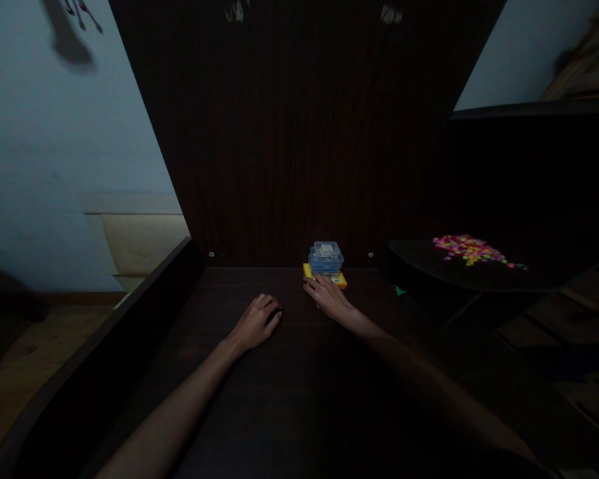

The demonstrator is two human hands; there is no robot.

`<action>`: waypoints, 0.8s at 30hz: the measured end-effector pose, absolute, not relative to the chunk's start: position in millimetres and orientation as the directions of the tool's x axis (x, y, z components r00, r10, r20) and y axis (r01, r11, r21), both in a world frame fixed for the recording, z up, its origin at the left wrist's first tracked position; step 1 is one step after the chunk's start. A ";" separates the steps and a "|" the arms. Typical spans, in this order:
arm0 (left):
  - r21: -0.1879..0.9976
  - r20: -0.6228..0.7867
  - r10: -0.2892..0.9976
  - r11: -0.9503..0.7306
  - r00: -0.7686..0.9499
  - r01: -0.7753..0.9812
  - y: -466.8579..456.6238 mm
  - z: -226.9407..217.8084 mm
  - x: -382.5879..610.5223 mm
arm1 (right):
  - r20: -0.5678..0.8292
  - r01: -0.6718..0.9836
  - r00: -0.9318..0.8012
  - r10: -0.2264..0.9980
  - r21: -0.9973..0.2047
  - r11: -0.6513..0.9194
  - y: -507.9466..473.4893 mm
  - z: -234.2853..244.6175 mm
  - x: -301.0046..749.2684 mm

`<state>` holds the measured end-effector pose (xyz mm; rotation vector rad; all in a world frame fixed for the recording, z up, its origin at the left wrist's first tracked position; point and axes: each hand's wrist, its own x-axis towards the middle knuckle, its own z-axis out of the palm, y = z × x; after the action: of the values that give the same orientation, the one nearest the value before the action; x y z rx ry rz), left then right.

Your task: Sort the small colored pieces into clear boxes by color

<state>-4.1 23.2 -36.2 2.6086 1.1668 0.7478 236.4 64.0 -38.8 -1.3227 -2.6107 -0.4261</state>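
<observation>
My left hand (260,320) rests on the dark wooden desktop (279,392), its fingers loosely bent and the thumb apart from them. Nothing shows in the gap between thumb and fingers. To its right, my right hand (328,297) lies with fingers stretched over the near left part of a flat yellow box (340,281), touching it. On top of that box sits a stack of clear bluish plastic cases (326,259), close to the back panel. A small pale label (326,249) shows on the uppermost case.
A tall dark back panel (299,133) rises behind the stack. A raised side board (104,346) bounds the desk at left. On a dark rounded shelf (414,259) at right lies a pile of small colourful pieces (472,249). A small green scrap (400,291) is below it.
</observation>
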 end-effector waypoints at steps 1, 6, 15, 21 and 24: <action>0.364 0.372 0.738 -0.674 0.563 0.643 23.3 -36.4 -4.2 | 0.289 0.813 -0.582 0.760 0.169 0.558 63.8 -39.1 238.5; 0.356 0.363 0.737 -0.675 0.570 0.646 23.6 -37.6 -4.6 | 0.298 0.833 -0.553 0.778 0.189 0.519 60.5 -37.7 251.8; 0.362 0.373 0.736 -0.676 0.565 0.642 22.9 -36.8 -4.2 | 0.354 0.867 -0.492 0.795 0.117 0.485 56.1 -40.6 274.3; 0.362 0.365 0.739 -0.673 0.566 0.644 23.3 -35.9 -4.7 | 0.380 0.881 -0.462 0.801 0.097 0.462 52.6 -40.3 284.5; 0.358 0.364 0.737 -0.675 0.570 0.645 23.4 -38.7 -5.5 | 0.411 0.891 -0.431 0.804 0.051 0.451 47.3 -36.0 286.7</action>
<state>-5.5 23.4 -38.7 2.6151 1.1641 0.7356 286.7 47.3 -36.0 -1.4439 -2.3791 -0.3739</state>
